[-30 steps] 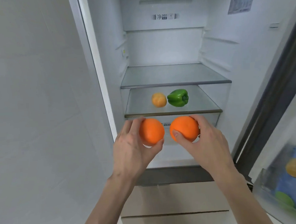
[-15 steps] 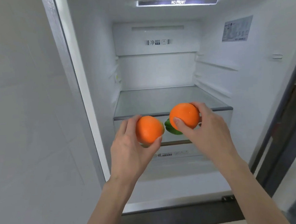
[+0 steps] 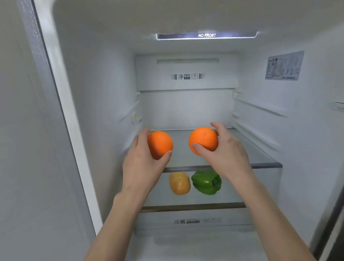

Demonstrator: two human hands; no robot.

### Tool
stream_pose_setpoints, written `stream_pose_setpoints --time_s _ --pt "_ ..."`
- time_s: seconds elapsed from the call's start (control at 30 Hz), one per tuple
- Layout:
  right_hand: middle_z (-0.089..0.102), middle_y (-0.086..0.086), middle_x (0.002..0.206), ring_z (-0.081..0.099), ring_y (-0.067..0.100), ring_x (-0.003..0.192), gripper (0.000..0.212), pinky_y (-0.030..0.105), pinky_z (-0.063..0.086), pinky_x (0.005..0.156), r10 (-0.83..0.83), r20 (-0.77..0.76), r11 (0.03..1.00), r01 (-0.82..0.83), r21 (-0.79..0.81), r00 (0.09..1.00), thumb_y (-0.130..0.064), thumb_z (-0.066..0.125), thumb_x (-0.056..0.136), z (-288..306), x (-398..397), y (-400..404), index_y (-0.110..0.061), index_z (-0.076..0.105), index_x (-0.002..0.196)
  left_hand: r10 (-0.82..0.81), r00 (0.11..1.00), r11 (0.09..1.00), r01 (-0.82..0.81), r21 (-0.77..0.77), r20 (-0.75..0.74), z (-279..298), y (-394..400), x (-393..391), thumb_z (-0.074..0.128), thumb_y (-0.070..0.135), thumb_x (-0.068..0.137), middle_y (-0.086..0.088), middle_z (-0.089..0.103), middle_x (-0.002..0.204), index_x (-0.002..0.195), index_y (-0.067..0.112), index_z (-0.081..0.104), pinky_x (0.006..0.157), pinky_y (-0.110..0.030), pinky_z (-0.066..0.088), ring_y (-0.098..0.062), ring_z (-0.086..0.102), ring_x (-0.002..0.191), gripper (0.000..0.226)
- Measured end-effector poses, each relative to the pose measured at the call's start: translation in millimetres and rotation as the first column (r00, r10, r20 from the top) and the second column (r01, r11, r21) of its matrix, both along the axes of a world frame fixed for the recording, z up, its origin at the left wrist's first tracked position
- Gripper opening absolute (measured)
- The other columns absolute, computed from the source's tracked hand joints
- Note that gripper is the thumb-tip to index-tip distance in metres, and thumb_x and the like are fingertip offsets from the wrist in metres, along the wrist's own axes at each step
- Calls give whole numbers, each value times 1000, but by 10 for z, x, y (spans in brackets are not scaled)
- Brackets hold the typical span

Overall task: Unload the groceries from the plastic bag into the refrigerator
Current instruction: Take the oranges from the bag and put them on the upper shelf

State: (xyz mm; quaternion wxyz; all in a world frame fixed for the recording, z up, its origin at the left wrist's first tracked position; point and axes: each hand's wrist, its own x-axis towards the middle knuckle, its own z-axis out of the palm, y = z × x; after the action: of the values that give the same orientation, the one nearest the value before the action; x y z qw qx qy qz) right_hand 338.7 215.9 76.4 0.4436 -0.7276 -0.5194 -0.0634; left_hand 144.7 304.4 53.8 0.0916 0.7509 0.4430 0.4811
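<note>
**Two oranges held over the top shelf**

The left hand (image 3: 143,163) wraps its fingers around one orange (image 3: 160,144). At 3 o'clock from it, the right hand (image 3: 228,153) grips a second orange (image 3: 204,140). Both are above the refrigerator's (image 3: 103,94) glass shelf (image 3: 267,165). Below, at 6 o'clock, sit a potato (image 3: 179,183) and a green pepper (image 3: 207,182).

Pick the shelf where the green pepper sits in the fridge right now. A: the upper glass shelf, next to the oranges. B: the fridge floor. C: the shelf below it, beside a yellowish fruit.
C: the green pepper lies on the lower shelf beside the yellowish fruit, under the upper glass shelf.
</note>
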Motion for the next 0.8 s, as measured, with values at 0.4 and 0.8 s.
stream_pose_setpoints --time_s 0.4,0.8 --pt "55 1 140 53 26 126 72 37 43 88 109 -8 993 -110 -39 994 -54 71 85 -3 87 692 -25 45 146 80 994 996 -83 -32 -80 99 427 181 77 46 81 0 55 133 135 24 48 86 -38 52 -27 59 116 65" --pt "56 -1 136 56 26 121 70 40 49 86 132 28 983 -127 -133 991 -56 71 83 -91 118 748 -30 43 142 115 982 992 -121 -25 -152 50 495 255 73 52 84 0 57 133 141 23 46 79 -31 45 -26 61 115 69"
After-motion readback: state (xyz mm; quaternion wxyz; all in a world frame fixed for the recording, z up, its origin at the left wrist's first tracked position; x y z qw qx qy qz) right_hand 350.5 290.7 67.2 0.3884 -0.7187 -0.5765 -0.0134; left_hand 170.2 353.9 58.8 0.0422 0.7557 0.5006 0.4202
